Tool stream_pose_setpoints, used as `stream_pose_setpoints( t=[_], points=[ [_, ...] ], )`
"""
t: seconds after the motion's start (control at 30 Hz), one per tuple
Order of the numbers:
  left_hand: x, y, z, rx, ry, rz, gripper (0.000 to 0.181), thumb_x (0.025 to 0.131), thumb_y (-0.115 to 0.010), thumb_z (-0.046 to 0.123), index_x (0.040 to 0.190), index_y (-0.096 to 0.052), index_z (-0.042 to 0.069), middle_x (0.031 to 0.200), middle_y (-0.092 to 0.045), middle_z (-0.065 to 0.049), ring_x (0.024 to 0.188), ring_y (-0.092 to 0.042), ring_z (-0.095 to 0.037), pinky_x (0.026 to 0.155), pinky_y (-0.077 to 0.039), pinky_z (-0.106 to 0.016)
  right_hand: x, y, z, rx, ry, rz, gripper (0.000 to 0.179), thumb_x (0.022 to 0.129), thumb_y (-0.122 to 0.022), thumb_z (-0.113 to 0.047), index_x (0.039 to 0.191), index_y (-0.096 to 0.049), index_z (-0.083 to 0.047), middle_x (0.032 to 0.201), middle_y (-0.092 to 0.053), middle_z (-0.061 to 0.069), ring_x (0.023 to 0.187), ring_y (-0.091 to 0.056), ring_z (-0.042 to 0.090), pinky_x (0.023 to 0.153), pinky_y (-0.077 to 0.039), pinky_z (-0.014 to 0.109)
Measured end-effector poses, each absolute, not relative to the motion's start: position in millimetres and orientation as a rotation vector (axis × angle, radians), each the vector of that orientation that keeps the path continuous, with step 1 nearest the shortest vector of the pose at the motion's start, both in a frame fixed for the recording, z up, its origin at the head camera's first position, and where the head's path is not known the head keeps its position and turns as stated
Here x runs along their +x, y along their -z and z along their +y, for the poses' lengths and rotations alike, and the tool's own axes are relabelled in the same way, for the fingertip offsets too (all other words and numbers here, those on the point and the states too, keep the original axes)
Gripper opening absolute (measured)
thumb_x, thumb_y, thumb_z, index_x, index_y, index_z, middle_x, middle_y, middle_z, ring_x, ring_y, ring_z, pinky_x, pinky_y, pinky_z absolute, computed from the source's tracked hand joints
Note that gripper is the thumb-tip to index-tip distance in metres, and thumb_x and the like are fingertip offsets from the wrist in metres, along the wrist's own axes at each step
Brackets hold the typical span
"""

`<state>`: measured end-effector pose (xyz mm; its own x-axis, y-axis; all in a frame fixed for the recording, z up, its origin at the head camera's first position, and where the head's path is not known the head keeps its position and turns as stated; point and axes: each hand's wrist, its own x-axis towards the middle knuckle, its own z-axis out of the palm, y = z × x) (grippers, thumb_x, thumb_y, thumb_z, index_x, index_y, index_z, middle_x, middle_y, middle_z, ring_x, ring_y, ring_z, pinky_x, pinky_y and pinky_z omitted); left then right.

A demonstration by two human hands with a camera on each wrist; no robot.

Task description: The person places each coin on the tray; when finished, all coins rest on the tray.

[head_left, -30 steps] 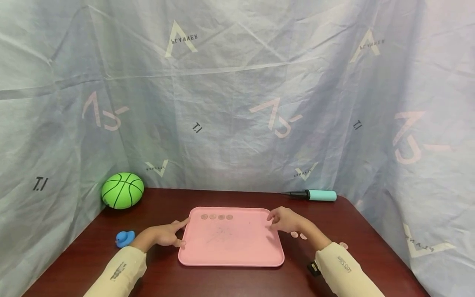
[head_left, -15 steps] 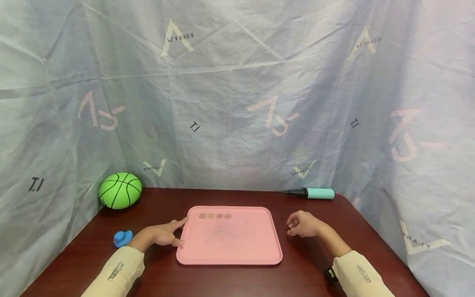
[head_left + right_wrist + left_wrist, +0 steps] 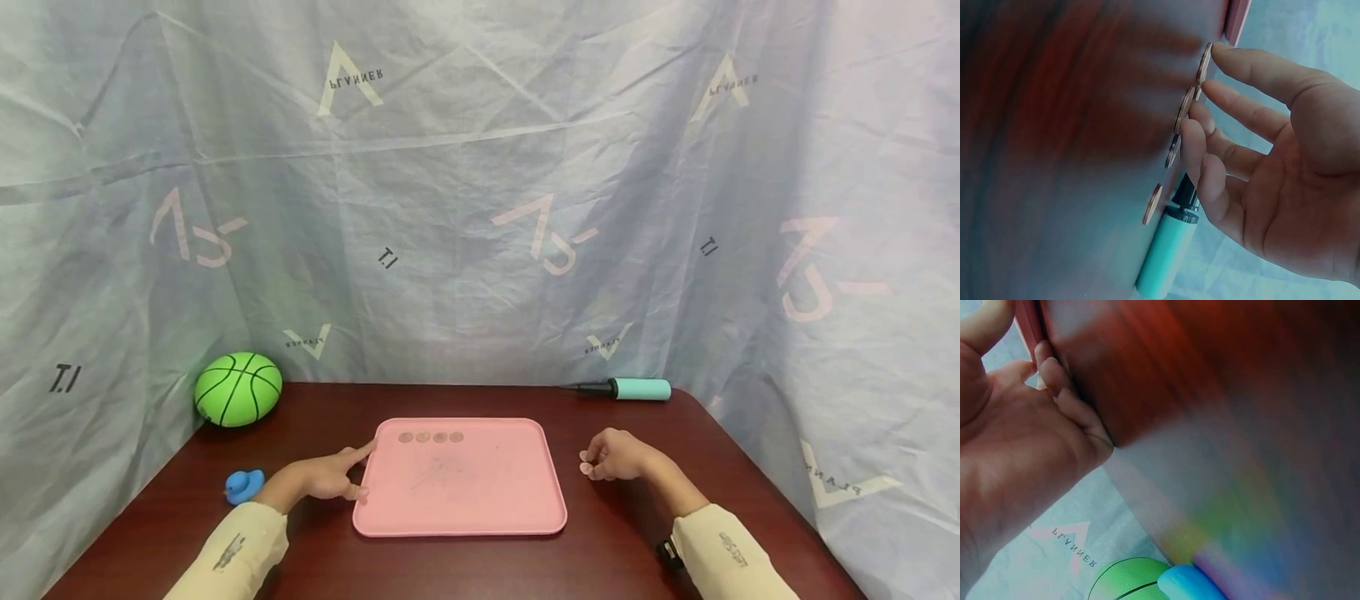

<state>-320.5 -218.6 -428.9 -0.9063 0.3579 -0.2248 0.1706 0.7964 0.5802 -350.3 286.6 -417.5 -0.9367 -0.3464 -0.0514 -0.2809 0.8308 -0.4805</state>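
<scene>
A pink tray (image 3: 460,521) lies on the table with several coins (image 3: 440,437) in a row near its far left corner. My left hand (image 3: 328,477) touches the tray's left rim, thumb and index finger spread along it. Right of the tray, my right hand (image 3: 617,455) is low over the table with fingertips at a coin (image 3: 586,468); another coin (image 3: 583,456) lies just beyond. From the right wrist, thumb and index fingertips meet the edges of one coin (image 3: 1205,64), while further coins (image 3: 1153,204) lie flat beneath the bent other fingers. No coin is seen lifted.
A green ball (image 3: 238,389) sits at the table's far left, with a blue rubber duck (image 3: 243,487) nearer, beside the left forearm. At the far right lies a teal hand pump (image 3: 641,389) with a black nozzle. Grey printed cloth (image 3: 465,275) hangs around the table.
My right hand has left the tray's right side and moved right, down to the coins on the table. The left hand keeps its place on the rim. The head view has shifted slightly.
</scene>
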Motion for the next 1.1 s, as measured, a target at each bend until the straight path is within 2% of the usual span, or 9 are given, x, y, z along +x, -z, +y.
stream_pose_setpoints(
  t=[0.13, 0.43, 0.6, 0.73, 0.93, 1.1],
  points=[
    [-319.9, 429.1, -219.1, 0.401, -0.823, 2.665, 0.098, 0.080, -0.079, 0.032, 0.158, -0.024, 0.009, 0.149, -0.033, -0.026, 0.135, -0.034, -0.046, 0.106, -0.026, -0.069, -351.5, 416.9, 283.9, -0.487, 0.726, 2.867, 0.015, 0.081, -0.082, -0.017, 0.089, -0.072, -0.008, 0.092, -0.070, 0.000, 0.061, -0.059, 0.014, 0.058, -0.049, 0.030],
    [-318.6, 427.2, -218.5, 0.414, -0.826, 2.670, 0.098, 0.080, -0.079, 0.030, 0.157, -0.024, 0.008, 0.148, -0.034, -0.026, 0.134, -0.035, -0.046, 0.107, -0.026, -0.069, -353.4, 416.9, 280.6, -0.475, 0.685, 2.892, 0.015, 0.081, -0.082, -0.014, 0.083, -0.070, -0.008, 0.076, -0.064, -0.001, 0.059, -0.059, 0.014, 0.056, -0.049, 0.029],
    [-318.5, 426.1, -219.2, 0.420, -0.829, 2.666, 0.098, 0.081, -0.079, 0.030, 0.157, -0.024, 0.007, 0.147, -0.035, -0.026, 0.134, -0.035, -0.046, 0.107, -0.026, -0.068, -355.0, 417.9, 279.0, -0.436, 0.665, 2.903, 0.016, 0.079, -0.084, -0.014, 0.081, -0.069, -0.008, 0.082, -0.068, -0.003, 0.060, -0.059, 0.012, 0.057, -0.049, 0.029],
    [-318.4, 425.6, -219.4, 0.420, -0.829, 2.666, 0.097, 0.081, -0.079, 0.030, 0.157, -0.024, 0.007, 0.147, -0.035, -0.026, 0.134, -0.035, -0.045, 0.108, -0.026, -0.067, -356.1, 417.9, 278.7, -0.459, 0.628, 2.921, 0.016, 0.079, -0.084, -0.013, 0.079, -0.069, -0.008, 0.079, -0.068, -0.003, 0.058, -0.059, 0.012, 0.056, -0.049, 0.028],
    [-318.7, 426.6, -219.0, 0.408, -0.842, 2.655, 0.098, 0.081, -0.079, 0.030, 0.158, -0.023, 0.008, 0.148, -0.033, -0.026, 0.135, -0.034, -0.046, 0.107, -0.025, -0.069, -357.8, 417.2, 277.9, -0.404, 0.601, 2.931, 0.014, 0.082, -0.082, -0.016, 0.085, -0.071, -0.008, 0.081, -0.069, 0.000, 0.058, -0.060, 0.013, 0.058, -0.048, 0.029],
    [-317.7, 427.3, -218.6, 0.406, -0.850, 2.651, 0.098, 0.080, -0.079, 0.030, 0.158, -0.023, 0.007, 0.149, -0.033, -0.026, 0.135, -0.033, -0.047, 0.107, -0.025, -0.069, -357.6, 418.7, 278.3, -0.414, 0.577, 2.921, 0.014, 0.082, -0.081, -0.015, 0.082, -0.068, -0.008, 0.090, -0.072, 0.004, 0.062, -0.059, 0.013, 0.059, -0.049, 0.029]
  ],
)
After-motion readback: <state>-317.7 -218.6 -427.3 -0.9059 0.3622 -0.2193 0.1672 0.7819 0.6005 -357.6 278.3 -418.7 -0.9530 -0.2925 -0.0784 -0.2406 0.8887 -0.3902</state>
